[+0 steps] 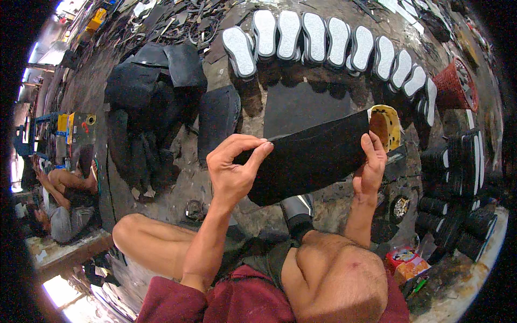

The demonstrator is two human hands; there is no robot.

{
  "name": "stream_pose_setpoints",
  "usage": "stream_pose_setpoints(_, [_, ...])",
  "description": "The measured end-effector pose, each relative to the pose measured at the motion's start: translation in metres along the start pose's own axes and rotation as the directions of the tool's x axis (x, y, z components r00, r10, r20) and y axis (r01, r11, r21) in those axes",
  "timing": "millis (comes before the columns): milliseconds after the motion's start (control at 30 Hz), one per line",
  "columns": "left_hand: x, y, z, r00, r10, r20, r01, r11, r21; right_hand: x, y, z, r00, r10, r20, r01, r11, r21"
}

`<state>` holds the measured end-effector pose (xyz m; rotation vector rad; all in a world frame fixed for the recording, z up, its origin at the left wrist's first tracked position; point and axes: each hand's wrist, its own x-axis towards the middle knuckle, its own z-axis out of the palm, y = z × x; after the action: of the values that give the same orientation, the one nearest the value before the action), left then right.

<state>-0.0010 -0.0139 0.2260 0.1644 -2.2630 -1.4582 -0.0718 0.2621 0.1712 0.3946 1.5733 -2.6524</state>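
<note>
A black flexible sheet point(318, 153) is stretched on a slant above my lap, its right end higher. My left hand point(237, 167) is closed, with thumb and forefinger pinching the sheet's upper left corner. My right hand point(370, 167) is closed on the right end, thumb upward against it. Past that end juts a rounded yellow piece point(395, 129) with dark spots and a brownish inner face. Whether my right fingers also grip the yellow piece is hidden. Below the sheet, a dark block-like thing point(297, 207) sits by my foot, partly covered.
Sole-shaped pieces point(314, 37) with white tops stand in a curved row of stacks ahead. Black sheets point(145, 81) pile up at left; a flat black sheet point(301, 107) lies ahead. Right are a red basket point(458, 86) and stacked dark soles point(466, 167). Another person point(67, 210) sits far left.
</note>
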Motion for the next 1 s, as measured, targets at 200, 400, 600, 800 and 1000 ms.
stream_pose_setpoints(200, [-0.024,-0.019,-0.010,0.834,-0.472,0.284,0.512,0.855,-0.080,-0.012,0.023,-0.016,0.998,-0.012,-0.065,-0.007,0.959,-0.283])
stream_pose_setpoints(400, [-0.055,-0.024,-0.036,0.835,-0.470,0.286,0.500,0.865,-0.037,-0.025,0.038,-0.001,0.998,0.037,-0.051,-0.058,0.858,-0.510])
stream_pose_setpoints(600, [-0.002,-0.009,-0.168,0.764,-0.496,-0.413,0.399,0.866,-0.302,-0.033,0.006,0.039,0.926,-0.363,0.106,0.372,0.827,-0.422])
stream_pose_setpoints(800, [0.023,-0.005,-0.318,0.577,-0.392,-0.717,0.018,0.884,-0.468,-0.052,0.002,0.042,0.954,-0.187,0.233,0.265,0.888,-0.375])
stream_pose_setpoints(1000, [-0.178,-0.069,-0.407,0.403,-0.107,-0.909,0.378,0.924,0.058,-0.056,0.010,0.039,0.987,-0.084,0.133,0.132,0.903,-0.409])
